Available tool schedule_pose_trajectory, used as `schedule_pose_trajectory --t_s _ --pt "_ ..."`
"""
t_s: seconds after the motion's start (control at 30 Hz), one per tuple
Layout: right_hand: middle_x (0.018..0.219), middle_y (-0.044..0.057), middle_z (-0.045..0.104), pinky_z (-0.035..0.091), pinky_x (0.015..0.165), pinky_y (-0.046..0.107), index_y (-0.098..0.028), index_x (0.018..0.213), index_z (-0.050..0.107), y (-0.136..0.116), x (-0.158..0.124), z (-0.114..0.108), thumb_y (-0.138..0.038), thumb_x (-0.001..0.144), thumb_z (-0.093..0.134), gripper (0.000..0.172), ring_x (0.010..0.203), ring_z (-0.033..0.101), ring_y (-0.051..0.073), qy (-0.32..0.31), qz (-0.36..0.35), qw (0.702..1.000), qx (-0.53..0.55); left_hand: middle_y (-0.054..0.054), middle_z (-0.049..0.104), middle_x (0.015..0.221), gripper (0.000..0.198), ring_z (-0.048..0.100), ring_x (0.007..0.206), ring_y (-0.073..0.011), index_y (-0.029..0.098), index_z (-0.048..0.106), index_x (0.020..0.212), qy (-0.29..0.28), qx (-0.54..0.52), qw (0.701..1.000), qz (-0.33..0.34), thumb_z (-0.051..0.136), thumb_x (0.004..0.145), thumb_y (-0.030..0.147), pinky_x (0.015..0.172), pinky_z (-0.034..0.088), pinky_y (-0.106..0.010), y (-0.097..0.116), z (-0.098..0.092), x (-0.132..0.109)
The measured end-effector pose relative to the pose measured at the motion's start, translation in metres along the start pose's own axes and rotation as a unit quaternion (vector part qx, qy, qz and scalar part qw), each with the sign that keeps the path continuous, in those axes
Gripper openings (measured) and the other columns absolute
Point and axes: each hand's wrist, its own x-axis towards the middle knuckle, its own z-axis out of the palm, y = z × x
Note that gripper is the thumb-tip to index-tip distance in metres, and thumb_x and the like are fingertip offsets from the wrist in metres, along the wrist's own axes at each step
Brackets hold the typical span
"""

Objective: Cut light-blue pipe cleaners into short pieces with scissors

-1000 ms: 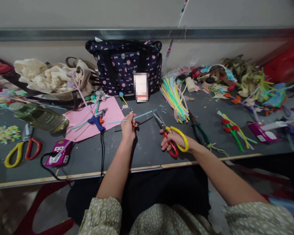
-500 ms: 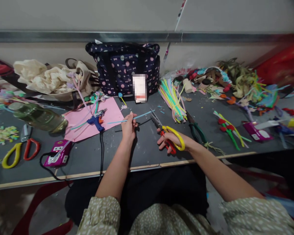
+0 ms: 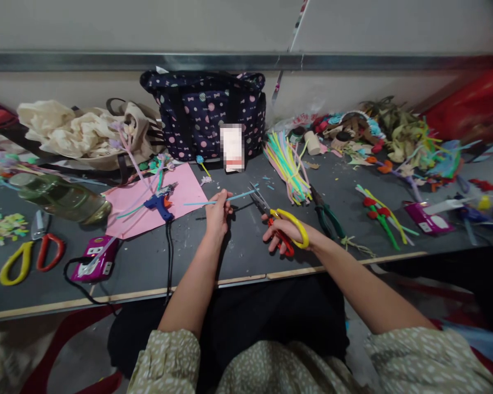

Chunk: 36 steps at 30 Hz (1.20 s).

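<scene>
A thin blue pipe cleaner (image 3: 243, 194) is pinched in my left hand (image 3: 219, 212), sticking out to both sides of the fingers. My right hand (image 3: 285, 234) holds scissors (image 3: 296, 227) with one yellow and one red handle loop. Their blades are parted and lie around or beside the pipe cleaner's right end; I cannot tell whether they touch it. Small blue cut bits (image 3: 267, 181) lie on the table just past the blades. Behind my right hand rests a tied bundle of pastel pipe cleaners (image 3: 287, 169), with green-handled pliers (image 3: 328, 216) beside it.
To the left, a blue glue gun (image 3: 160, 205) lies on pink paper (image 3: 184, 183), near a green bottle (image 3: 61, 197) and second scissors (image 3: 16, 265). A dark patterned bag (image 3: 209, 120) stands at the back. Red-and-green pipe-cleaner pieces (image 3: 384, 219) lie at right.
The view has shifted slightly. The scissors and the blue pipe cleaner stay almost where they were, with the same grips; the pipe cleaner's right end has dipped a little.
</scene>
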Motion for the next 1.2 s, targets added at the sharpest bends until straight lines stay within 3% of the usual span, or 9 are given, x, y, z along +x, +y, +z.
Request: schedule_pose_trajectory --t_s 0.83,1.2 --pt "0.070 0.001 0.071 0.049 0.032 0.023 -0.022 0.124 0.042 0.001 0.004 0.002 -0.017 0.073 0.051 0.052 0.037 0.062 0.016 0.016 -0.009 1.000 -0.010 0.006 0.045 0.048 0.033 0.036 0.039 -0.0034 0.014 0.069 0.072 0.000 0.002 1.000 -0.009 0.080 0.075 0.045 0.041 0.033 -0.016 0.000 0.006 -0.004" --pt "0.055 -0.004 0.064 0.040 0.026 0.020 -0.020 0.118 0.045 0.002 0.009 0.004 -0.019 0.078 0.049 0.040 0.028 0.051 0.014 0.028 -0.022 0.998 -0.043 0.006 0.045 0.048 0.033 0.035 0.040 -0.0037 0.014 0.068 0.071 0.008 0.004 1.000 -0.016 0.080 0.074 0.044 0.041 0.032 -0.016 -0.001 0.004 -0.002"
